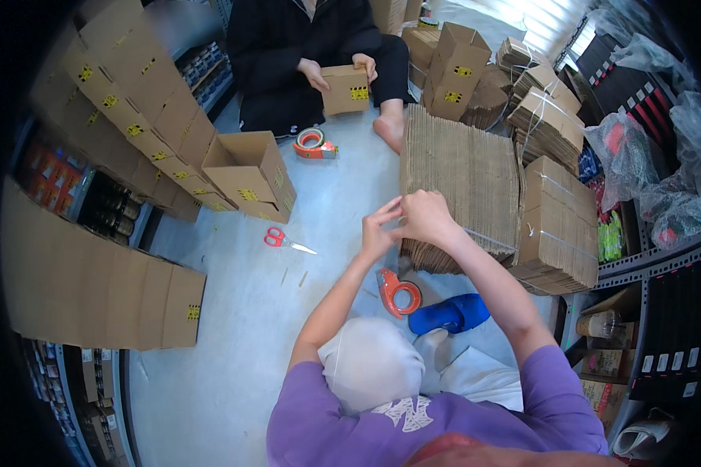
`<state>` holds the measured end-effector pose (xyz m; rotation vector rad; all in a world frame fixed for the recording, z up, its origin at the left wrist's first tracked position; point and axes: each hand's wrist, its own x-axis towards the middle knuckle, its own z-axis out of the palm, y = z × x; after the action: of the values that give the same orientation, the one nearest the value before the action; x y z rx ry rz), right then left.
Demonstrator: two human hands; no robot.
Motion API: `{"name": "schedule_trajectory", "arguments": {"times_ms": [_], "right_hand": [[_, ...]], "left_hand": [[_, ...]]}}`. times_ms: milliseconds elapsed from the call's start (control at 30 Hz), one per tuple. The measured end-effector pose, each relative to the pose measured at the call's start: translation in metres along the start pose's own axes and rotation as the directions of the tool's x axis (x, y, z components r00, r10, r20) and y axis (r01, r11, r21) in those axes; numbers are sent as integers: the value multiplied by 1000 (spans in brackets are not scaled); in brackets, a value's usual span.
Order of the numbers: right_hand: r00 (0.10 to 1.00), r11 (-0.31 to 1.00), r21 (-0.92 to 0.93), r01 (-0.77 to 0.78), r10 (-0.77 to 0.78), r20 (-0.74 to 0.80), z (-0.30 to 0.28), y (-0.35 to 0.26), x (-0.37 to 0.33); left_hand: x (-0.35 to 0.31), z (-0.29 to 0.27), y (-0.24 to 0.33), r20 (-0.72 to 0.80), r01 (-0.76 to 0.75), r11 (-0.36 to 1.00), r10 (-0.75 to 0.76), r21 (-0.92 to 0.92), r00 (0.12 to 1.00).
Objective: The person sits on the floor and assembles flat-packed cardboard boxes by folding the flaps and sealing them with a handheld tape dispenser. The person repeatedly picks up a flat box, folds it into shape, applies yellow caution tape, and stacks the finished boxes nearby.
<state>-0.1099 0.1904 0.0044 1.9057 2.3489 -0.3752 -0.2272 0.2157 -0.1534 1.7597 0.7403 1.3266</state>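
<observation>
My left hand (pixel 379 232) and my right hand (pixel 427 216) meet at the near left corner of a tall stack of flattened cardboard boxes (pixel 463 167). A pale strap (pixel 487 238) runs around that stack near its front. Both hands have bent, closed fingers; what is pinched between them is too small or hidden to make out. Below the hands, an orange tape dispenser (pixel 389 296) lies on the floor beside a blue slipper (pixel 449 314). Red-handled scissors (pixel 288 240) rest to the left of my left hand.
Across from me a seated person holds a small carton (pixel 345 89). Near them lie another tape dispenser (pixel 316 145) and an open box (pixel 248 173). Rows of boxes (pixel 144 300) line the left. Strapped cardboard bundles (pixel 557 226) and shelving (pixel 639 257) stand at right.
</observation>
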Motion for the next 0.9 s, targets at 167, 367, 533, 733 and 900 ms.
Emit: {"name": "schedule_trajectory", "arguments": {"times_ms": [167,367,533,733,900], "right_hand": [[991,979,-201,20,-46,-123,56,-13,-68],[983,988,-50,146,-150,-102,156,19,-172],[940,998,58,-35,53,-337,222,137,-242],[942,945,-232,-231,157,-298,180,169,-220],[854,916,-286,-282,104,-509,88,167,-235]], "left_hand": [[-8,-5,0,156,123,985,-103,-124,982],[1,-37,4,467,377,859,-190,-347,863],[44,-14,33,226,281,929,-336,242,914],[42,8,23,182,51,885,-151,463,972],[33,17,18,83,91,887,-144,452,986]]}}
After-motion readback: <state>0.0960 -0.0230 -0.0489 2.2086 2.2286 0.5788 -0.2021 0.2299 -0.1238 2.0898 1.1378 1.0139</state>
